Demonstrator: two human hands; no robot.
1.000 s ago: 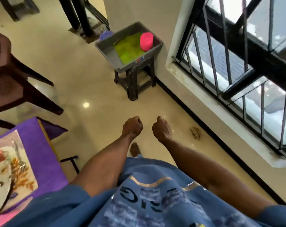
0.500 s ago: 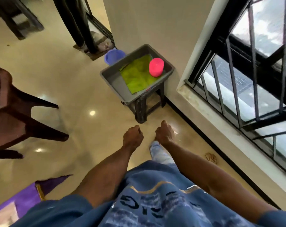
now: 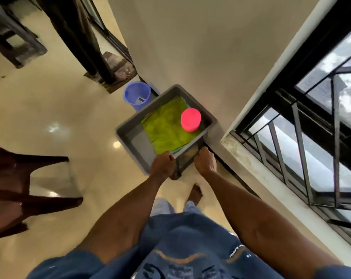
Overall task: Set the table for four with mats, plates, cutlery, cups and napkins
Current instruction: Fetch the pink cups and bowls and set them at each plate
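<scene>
A grey plastic bin (image 3: pixel 130 135) sits on a dark stool (image 3: pixel 187 156) against the wall. Inside it lie a folded lime-green cloth (image 3: pixel 164 125) and a pink cup (image 3: pixel 190 119), upside down on the cloth's right side. My left hand (image 3: pixel 162 164) is a loose fist at the bin's near edge and overlaps the rim in view. My right hand (image 3: pixel 205 161), also curled, hangs just right of the bin's near corner. Neither hand holds anything.
A purple bucket (image 3: pixel 137 95) stands on the floor behind the bin. A dark red chair (image 3: pixel 9 178) is at the left. A barred window (image 3: pixel 303 137) and its sill run along the right. My bare foot (image 3: pixel 194 194) is on the glossy floor.
I have walked up to the bin, which now lies right at my hands. The purple table mat and plate have dropped out of view. Both hands stay curled.
</scene>
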